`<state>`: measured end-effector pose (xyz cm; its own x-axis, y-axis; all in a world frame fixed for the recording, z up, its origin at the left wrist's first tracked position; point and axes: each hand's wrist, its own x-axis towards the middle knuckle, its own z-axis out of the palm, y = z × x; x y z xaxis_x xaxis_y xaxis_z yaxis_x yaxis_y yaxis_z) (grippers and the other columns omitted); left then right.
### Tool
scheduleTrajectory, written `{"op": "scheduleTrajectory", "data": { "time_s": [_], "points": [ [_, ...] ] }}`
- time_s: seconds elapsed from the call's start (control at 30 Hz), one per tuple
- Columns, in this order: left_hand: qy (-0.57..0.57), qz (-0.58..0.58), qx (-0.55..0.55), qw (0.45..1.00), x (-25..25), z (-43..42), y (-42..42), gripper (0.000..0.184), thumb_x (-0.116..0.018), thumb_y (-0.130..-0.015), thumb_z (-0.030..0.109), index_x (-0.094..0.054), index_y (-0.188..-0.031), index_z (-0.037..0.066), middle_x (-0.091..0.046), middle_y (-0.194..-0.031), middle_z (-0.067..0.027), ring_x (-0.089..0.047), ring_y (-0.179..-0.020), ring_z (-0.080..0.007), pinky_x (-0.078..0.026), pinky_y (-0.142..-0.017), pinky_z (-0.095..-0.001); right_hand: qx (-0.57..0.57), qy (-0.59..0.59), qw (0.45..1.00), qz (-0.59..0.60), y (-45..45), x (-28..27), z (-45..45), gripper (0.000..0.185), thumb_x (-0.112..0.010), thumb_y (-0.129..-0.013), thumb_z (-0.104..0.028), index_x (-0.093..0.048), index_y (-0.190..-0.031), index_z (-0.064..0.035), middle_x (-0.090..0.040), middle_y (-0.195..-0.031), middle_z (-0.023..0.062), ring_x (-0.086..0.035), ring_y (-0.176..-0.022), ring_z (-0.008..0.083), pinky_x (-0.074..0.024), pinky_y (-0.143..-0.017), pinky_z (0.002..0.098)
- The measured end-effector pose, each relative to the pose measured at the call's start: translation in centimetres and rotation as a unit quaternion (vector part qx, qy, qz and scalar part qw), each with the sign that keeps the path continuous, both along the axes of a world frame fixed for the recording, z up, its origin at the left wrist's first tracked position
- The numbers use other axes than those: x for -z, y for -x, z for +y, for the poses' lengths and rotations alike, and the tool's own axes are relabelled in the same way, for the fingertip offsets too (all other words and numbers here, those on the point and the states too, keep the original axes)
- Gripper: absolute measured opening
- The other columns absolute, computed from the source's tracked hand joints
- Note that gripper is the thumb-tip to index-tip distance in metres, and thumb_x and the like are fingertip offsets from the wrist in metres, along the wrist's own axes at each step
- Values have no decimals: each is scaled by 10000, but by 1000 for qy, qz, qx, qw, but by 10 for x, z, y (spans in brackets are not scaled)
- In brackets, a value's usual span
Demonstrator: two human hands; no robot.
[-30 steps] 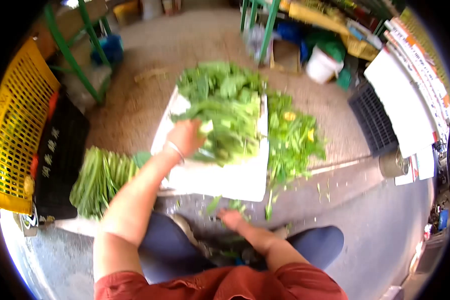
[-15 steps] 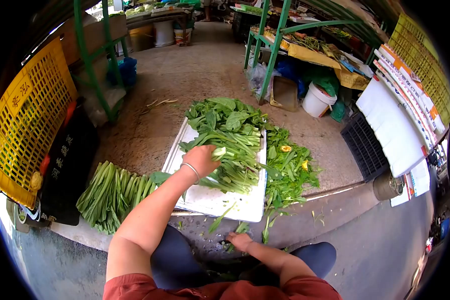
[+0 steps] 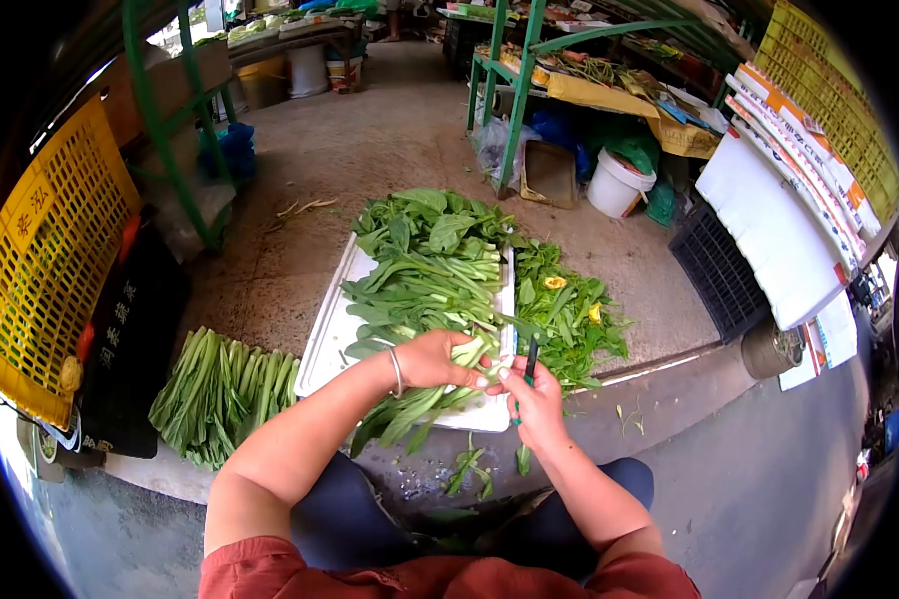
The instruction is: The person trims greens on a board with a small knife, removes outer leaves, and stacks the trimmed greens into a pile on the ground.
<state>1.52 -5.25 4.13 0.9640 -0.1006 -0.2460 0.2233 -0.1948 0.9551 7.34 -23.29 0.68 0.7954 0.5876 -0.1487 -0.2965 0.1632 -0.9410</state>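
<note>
I face a worn brown floor (image 3: 310, 140) that runs back past a green metal stand (image 3: 518, 115). Right of the stand I see a white bucket (image 3: 614, 187), then a black crate (image 3: 721, 270) and a white foam box (image 3: 769, 235). Well left of it tilts a yellow crate (image 3: 62, 240). Nearer me than the stand, grey paving (image 3: 739, 469) lies in soft daylight.

Brown flr (image 3: 310, 130): white tray (image 3: 332, 321), bunched greens (image 3: 220, 394) on L, leaf pile (image 3: 561, 334) w/ yellow bits (image 3: 595, 312) on R.
</note>
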Motion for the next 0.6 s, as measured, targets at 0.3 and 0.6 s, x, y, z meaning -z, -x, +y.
{"op": "scheduleTrajectory", "data": {
  "time_s": [0.3, 0.6],
  "points": [
    [19, -1, -48, 999, -3, -18, -4, 305, -748, -703, 159, -613, -947, 38, -631, -856, -10, -545, -782, -82, -440, -756, -237, -15, -18, 999, -35, -5, -8, -9, 231, -621, -815, -114, -545, -1002, 0, -612, -752, 67, -462, -456, 37, -263, -362, 159],
    [102, 30, -23, 994, 11, -9, -14, 262, -728, -727, 131, -600, -936, 37, -624, -815, 4, -552, -747, -71, -449, -706, -220, -119, -20, 993, -17, -18, -11, -25, 413, -424, -930, -299, -448, -1215, -2, -483, -737, 9, -429, -548, 59, -324, -434, 172]
  ]
}}
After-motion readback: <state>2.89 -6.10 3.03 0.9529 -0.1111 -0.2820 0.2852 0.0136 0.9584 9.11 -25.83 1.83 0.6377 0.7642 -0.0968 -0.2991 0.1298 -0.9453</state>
